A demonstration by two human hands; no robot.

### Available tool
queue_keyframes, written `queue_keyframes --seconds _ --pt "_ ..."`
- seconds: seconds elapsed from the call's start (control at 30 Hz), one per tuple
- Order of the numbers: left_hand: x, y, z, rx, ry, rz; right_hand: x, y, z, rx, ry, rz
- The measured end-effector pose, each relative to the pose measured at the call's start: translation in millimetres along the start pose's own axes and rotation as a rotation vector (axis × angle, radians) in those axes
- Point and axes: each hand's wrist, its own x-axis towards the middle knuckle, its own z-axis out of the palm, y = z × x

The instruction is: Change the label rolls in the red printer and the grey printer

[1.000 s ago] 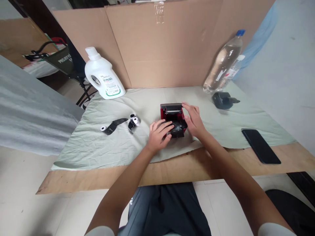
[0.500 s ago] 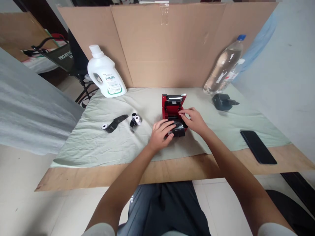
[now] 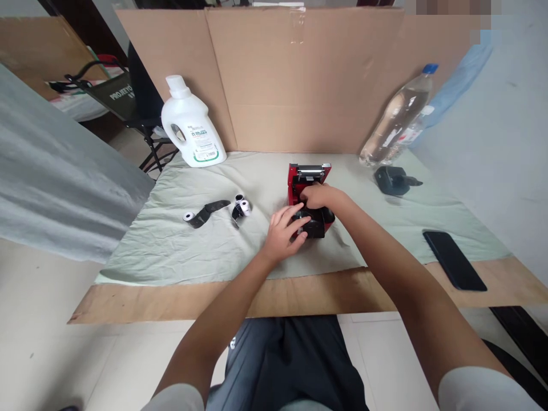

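A red and black device stands on the green cloth with its lid raised. Black strip material hangs over its front edge. My left hand rests on the front left of the device, fingers spread over the black strip. My right hand reaches into the open device from the right, its fingers curled downward; the fingertips and anything between them are hidden. To the left on the cloth lie a small roll with a black tail and some small black and white rolls.
A white detergent bottle stands at the back left against a cardboard screen. Clear bottles lean at the back right, near a black object. A black phone lies at the right front edge.
My right hand has moved from the device's right rim inward and over its inside, with its fingers now curled. My left hand stays at the front left. The view has shifted slightly.
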Motion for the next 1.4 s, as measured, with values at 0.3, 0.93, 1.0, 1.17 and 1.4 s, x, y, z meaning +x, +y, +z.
queue_keyframes --seconds 0.3,0.93,1.0,1.17,1.4 --pt "8.1 0.5 -28.2 -0.01 0.288 -0.105 -77.2 10.5 -19.5 0.7 0.218 -0.336" --pt "25.8 -25.4 -116.8 0.071 0.104 -0.045 -67.1 -97.2 -13.0 0.907 0.423 -0.259" --pt "25.8 -28.5 -119.0 -0.019 0.026 -0.052 -63.4 -96.2 -11.6 0.979 0.389 -0.275" --pt "21.0 -34.3 -117.4 -0.16 0.009 -0.17 -57.3 -90.6 -13.3 1.018 0.285 -0.29" --pt "18.5 -37.7 -109.0 -0.414 0.102 -0.441 -44.4 -86.5 -7.6 0.952 0.351 -0.415"
